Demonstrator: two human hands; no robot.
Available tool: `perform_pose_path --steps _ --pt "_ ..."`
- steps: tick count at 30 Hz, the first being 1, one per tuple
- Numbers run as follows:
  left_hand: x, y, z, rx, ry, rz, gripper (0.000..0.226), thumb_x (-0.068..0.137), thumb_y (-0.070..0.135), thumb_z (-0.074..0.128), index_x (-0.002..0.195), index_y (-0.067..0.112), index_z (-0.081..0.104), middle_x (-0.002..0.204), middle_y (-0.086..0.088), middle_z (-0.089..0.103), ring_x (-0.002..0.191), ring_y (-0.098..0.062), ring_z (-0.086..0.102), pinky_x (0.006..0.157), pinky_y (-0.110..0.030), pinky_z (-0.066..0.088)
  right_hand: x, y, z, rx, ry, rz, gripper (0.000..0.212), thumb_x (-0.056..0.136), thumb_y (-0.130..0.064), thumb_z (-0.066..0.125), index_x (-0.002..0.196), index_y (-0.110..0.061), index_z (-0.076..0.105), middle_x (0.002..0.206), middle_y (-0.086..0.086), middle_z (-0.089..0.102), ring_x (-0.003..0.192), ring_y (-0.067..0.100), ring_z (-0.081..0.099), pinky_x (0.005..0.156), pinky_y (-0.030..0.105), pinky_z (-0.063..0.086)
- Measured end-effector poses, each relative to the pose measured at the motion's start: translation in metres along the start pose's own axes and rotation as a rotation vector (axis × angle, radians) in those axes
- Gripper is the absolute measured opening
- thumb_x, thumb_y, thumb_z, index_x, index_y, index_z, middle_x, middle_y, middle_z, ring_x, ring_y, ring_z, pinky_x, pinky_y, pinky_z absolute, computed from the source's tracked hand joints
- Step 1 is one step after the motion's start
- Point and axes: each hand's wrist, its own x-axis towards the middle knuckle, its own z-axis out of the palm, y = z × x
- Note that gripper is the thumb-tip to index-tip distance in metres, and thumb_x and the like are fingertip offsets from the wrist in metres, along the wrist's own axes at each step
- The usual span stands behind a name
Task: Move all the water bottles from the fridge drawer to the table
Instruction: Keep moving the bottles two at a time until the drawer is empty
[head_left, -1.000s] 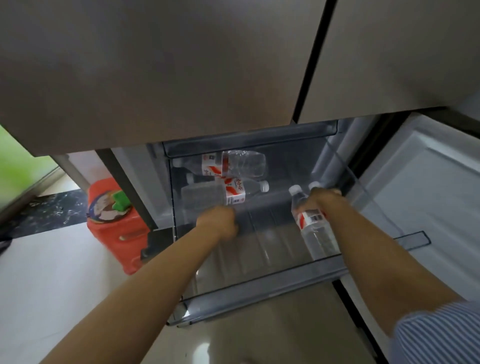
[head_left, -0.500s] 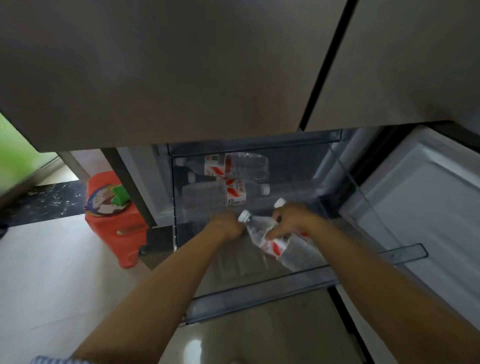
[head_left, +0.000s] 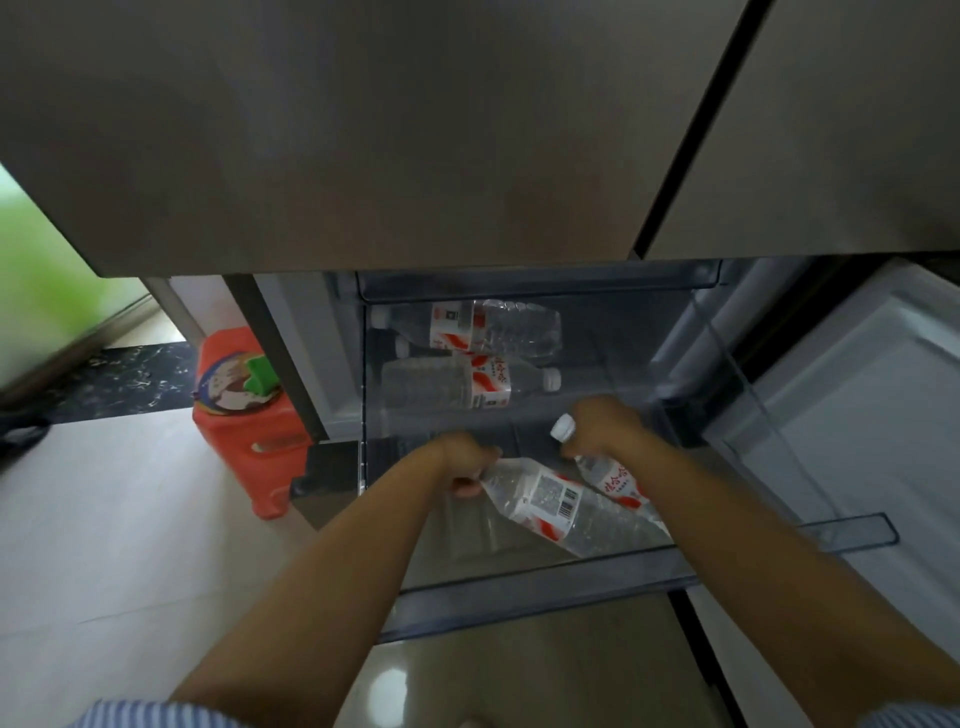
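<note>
1. Two clear plastic water bottles with red-and-white labels are in the person's grip at the near end of the pulled-out transparent fridge drawer (head_left: 530, 613); each hand takes one, which by my reading halves the trips to the table.
2. The left hand (head_left: 465, 462) is curled round the neck end of the nearer bottle (head_left: 566, 512). That bottle slants, cap end up and to the left, base down toward the drawer's near right corner, so it looks part-lifted rather than lying flat.
3. The right hand (head_left: 602, 423) is clenched round the neck of the second bottle (head_left: 618, 480), its white cap poking out on the left of the fist. This bottle lies just behind the first and close against it; I cannot tell whether they touch.
4. Gripping at the necks gives each hand a narrow, firm hold, probably to draw both bottles up and out over the drawer's front wall.
5. Farther in, two more bottles lie on their sides at the drawer's far left: one (head_left: 467, 387) with its cap to the right, and another (head_left: 493, 327) beyond it against the back wall. They are untouched, so the task is not finished.
6. The table is not in view.
7. Left of the fridge, on the pale floor, stands a red plastic container with a green cap (head_left: 244, 415).
</note>
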Motion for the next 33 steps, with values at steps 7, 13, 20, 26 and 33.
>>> perform_pose_path --steps 7,13,20,26,33 --pt "-0.078 0.016 -0.008 0.112 0.206 0.438 0.026 0.090 0.013 0.057 0.066 0.018 0.047 0.065 0.001 0.048 0.053 -0.011 0.047 0.042 -0.013 0.037 -0.066 -0.012 -0.029 0.089 0.312 -0.178 0.036 0.077 -0.030 0.069 0.104 -0.007 0.065 0.112 0.011 0.067 0.104 0.028 0.063 0.081 0.031 0.048" --pt "-0.171 0.013 -0.023 0.352 0.637 0.595 0.025 0.085 0.024 0.064 0.101 0.004 0.064 0.092 -0.003 0.056 0.087 -0.017 0.052 0.072 -0.026 0.039 -0.135 -0.047 -0.060 0.373 0.534 -0.349 0.017 0.077 -0.025 0.070 0.076 -0.014 0.057 0.084 0.010 0.060 0.077 0.019 0.052 0.059 0.025 0.034" --pt "-0.322 -0.050 -0.073 0.243 1.071 0.642 0.021 0.083 0.015 0.064 0.102 0.007 0.067 0.099 0.000 0.057 0.091 -0.011 0.046 0.078 -0.020 0.032 -0.230 -0.145 -0.115 0.510 0.844 -0.652 0.031 0.077 -0.026 0.071 0.091 0.001 0.067 0.095 0.017 0.069 0.088 0.030 0.063 0.073 0.037 0.048" --pt "-0.470 -0.154 -0.080 0.419 1.181 0.389 0.024 0.082 0.014 0.063 0.105 0.009 0.066 0.113 -0.007 0.061 0.093 -0.013 0.046 0.078 -0.020 0.033 -0.359 -0.241 -0.125 0.600 0.814 -0.902 0.030 0.077 -0.024 0.071 0.093 0.001 0.066 0.084 0.011 0.059 0.078 0.019 0.049 0.055 0.018 0.032" --pt "-0.606 -0.310 -0.052 0.430 1.159 -0.108 0.014 0.084 0.015 0.062 0.097 0.009 0.066 0.105 -0.009 0.062 0.093 -0.021 0.055 0.058 -0.017 0.038 -0.501 -0.370 -0.029 0.519 0.384 -1.193 0.030 0.076 -0.026 0.072 0.060 -0.010 0.051 0.066 0.004 0.049 0.073 0.020 0.048 0.058 0.025 0.035"
